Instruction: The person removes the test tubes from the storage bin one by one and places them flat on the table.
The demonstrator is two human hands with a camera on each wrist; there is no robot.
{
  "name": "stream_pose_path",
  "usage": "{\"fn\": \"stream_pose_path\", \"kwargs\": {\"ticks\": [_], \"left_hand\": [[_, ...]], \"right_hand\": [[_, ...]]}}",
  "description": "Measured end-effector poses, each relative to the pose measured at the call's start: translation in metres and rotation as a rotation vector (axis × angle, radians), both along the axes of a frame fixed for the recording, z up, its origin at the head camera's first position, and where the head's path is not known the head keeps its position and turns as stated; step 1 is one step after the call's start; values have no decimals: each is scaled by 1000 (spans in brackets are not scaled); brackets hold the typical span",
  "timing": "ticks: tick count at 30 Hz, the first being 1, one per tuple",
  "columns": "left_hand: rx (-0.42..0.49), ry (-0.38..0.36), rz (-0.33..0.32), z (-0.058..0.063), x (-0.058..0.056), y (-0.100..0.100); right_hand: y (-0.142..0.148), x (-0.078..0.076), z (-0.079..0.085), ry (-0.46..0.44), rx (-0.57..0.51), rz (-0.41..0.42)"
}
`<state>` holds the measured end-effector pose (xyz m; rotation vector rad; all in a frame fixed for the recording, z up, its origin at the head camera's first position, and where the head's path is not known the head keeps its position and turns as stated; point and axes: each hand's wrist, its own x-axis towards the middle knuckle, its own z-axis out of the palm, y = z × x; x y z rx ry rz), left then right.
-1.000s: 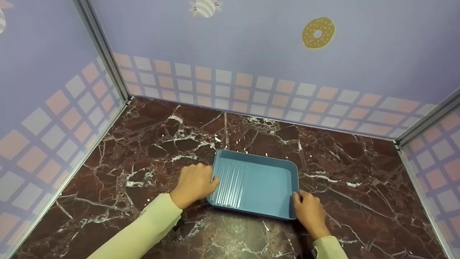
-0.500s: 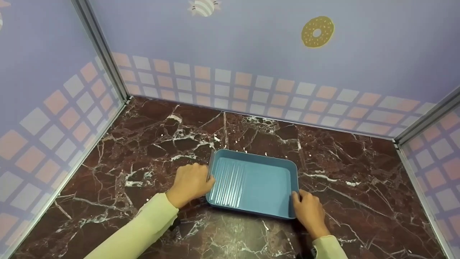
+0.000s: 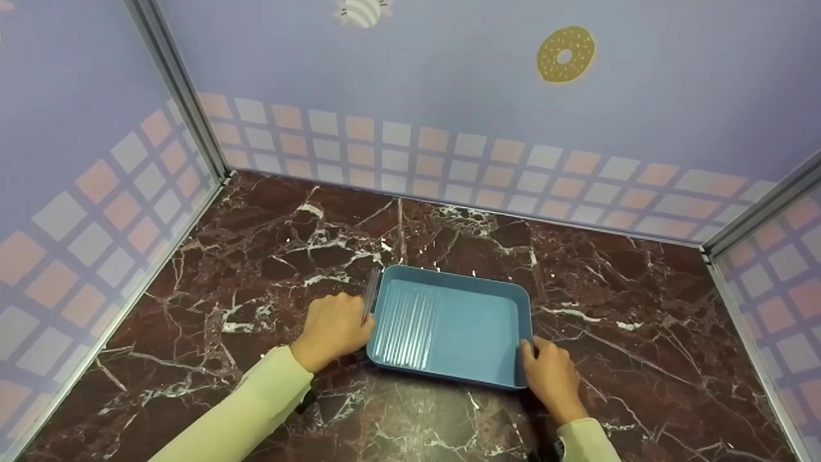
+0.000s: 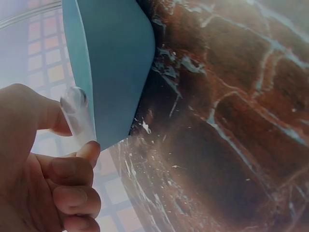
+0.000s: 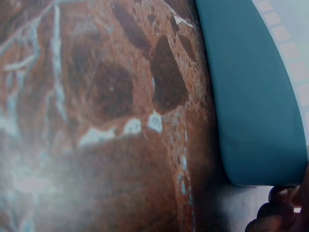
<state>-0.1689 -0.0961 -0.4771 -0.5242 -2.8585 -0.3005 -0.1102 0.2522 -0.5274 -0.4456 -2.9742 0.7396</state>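
A blue rectangular tray (image 3: 481,327) lies on the marble-patterned surface, with glossy clear ridges (image 3: 405,330) across its left part. My right hand (image 3: 553,377) grips its right side near the front corner, thumb over the rim; in the right wrist view the curled fingers (image 5: 275,212) show by the tray's outer wall. Just outside the tray's left wall, my left hand (image 3: 335,330) pinches a narrow clear plastic piece (image 3: 371,292). In the left wrist view that piece has a rounded end beside the blue wall, between thumb and index finger. Its full shape cannot be told.
Purple panels with pink and white squares enclose the dark red marbled surface (image 3: 641,359) at left, back and right, joined by metal corner posts (image 3: 183,90). Small white flecks (image 3: 386,246) are scattered behind the tray. A donut picture (image 3: 566,54) is printed on the back panel.
My left hand has moved a little left, away from the tray's left rim, and the clear piece now shows beside the tray. The right hand and the tray have stayed nearly still.
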Motion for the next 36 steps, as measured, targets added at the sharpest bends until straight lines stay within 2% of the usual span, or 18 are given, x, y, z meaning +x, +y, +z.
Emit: {"fn": "stream_pose_path", "kwargs": {"ticks": [7, 18, 23, 30, 36], "left_hand": [[-10, -71, 20, -5, 0, -2], [-30, -79, 33, -18, -5, -4], [-36, -110, 44, -21, -7, -3], [-25, -99, 38, -24, -8, -4], [-11, -138, 44, -26, -10, -5]], "right_hand": [[1, 0, 0, -9, -1, -3], [0, -1, -2, -5, 5, -12], [0, -1, -1, -5, 3, -15], [0, -1, -2, 4, -4, -19], [0, 0, -2, 6, -4, -16]]}}
